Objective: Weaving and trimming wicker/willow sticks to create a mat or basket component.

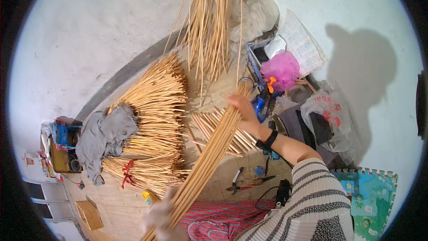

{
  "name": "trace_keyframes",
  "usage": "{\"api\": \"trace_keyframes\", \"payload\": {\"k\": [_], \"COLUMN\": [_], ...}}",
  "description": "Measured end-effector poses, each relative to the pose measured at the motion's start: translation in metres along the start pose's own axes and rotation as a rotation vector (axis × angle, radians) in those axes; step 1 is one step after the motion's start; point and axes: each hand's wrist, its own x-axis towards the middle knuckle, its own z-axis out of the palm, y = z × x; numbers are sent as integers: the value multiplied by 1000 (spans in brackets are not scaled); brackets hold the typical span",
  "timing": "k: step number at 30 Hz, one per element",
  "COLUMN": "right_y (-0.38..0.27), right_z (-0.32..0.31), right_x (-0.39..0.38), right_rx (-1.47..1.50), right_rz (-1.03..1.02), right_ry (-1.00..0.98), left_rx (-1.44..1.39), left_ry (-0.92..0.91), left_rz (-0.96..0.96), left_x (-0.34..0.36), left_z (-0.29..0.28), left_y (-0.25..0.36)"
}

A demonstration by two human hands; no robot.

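A long bundle of thin tan canes (207, 154) slants from the lower left up to the centre right. Near its upper end my right hand (245, 111) is closed round the canes, a black band on that wrist. Lower down, my left hand (161, 212), in a pale glove and smeared by motion, is wrapped about the bundle; its fingers are not sharp. Under the upper part of the bundle lie several short, thicker sticks (247, 140) side by side on the floor.
Left stands a large pile of canes (158, 102), partly under a grey cloth (104, 134); a red tie (128, 173) binds one bunch. More canes (209, 27) hang at the back. Pliers (249, 185) lie near red striped fabric (227, 216). Right are a blue crate (254, 64) and plastic bag (332, 116).
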Motion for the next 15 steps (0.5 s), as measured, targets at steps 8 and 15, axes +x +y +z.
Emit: {"api": "trace_keyframes", "payload": {"k": [8, 15], "right_y": [-106, -171], "right_z": [90, 171], "right_x": [-82, -179], "right_rx": [280, 523], "right_rz": [-449, -464], "right_ry": [-567, -1221], "left_rx": [107, -12], "left_ry": [830, 1301], "left_rz": [-110, -40], "left_x": [-198, -355], "left_z": [-151, -175], "left_y": [67, 85]}}
